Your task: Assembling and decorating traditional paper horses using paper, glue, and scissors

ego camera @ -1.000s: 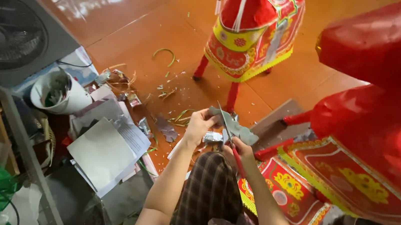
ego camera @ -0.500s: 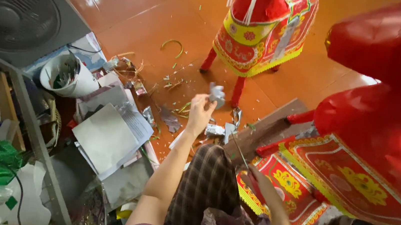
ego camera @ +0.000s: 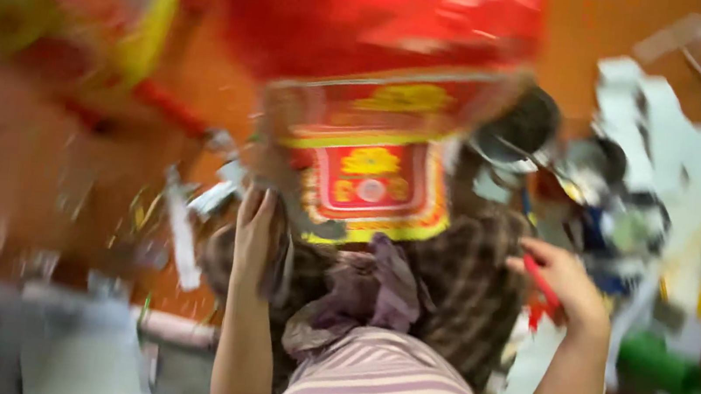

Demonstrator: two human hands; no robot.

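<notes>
The view is heavily motion-blurred. My left hand lies with its fingers stretched out by my knee, against the edge of a red and yellow decorated paper panel and a grey scrap. Whether it holds anything is lost in the blur. My right hand is off to the right, closed around a thin red stick-like tool. My plaid-covered legs and a bunched purple cloth lie between my hands.
A big red paper figure hangs over the panel, with another red and yellow paper figure to its left. Silver and white paper scraps litter the orange floor. Blurred white sheets and mixed clutter pile up on the right.
The view has swung sharply and blurred. My left hand has dropped from holding a silver scrap up to lying by my knee. My right hand has moved out to the right with a red tool.
</notes>
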